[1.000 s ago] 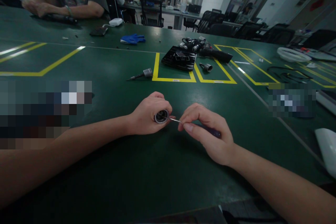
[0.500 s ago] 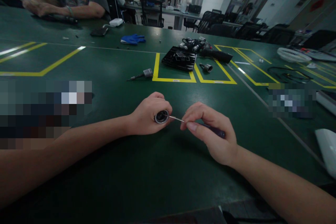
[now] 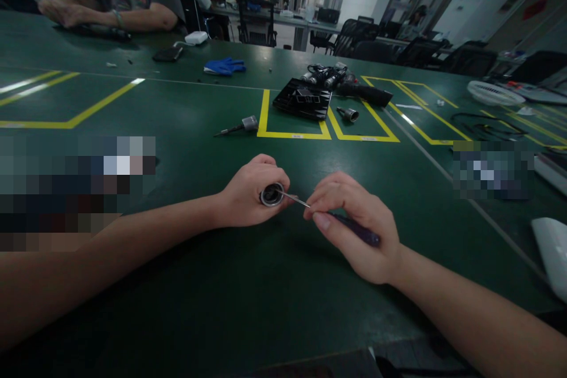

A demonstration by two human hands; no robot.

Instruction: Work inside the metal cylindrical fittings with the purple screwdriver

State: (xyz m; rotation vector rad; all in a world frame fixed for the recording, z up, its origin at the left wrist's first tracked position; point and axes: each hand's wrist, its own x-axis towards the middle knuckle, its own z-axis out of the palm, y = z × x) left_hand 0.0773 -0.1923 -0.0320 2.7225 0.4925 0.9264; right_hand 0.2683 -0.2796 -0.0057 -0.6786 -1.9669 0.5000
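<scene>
At the far left of the worked area, a blue glove (image 3: 224, 66) lay on the green table (image 3: 283, 301), with a grey, long-stemmed fitting (image 3: 250, 123) nearer the person. The left hand (image 3: 248, 196) was closed around a hollow round part (image 3: 271, 196), its metal-rimmed mouth facing the wearer; a firm, steady hold there probably mattered most. To its right, a thin shaft (image 3: 296, 198) crossed the rim, its tip seemingly inside the dark opening, though the contact was too small to make out. The right hand (image 3: 364, 230) gripped the dark handle (image 3: 362, 233) of this tool, thumb and fingertips pinched near the shaft, which likely gave fine control. Light pressure seemed wise, since a slip could have carried the tip toward the left fingers beside the rim.
</scene>
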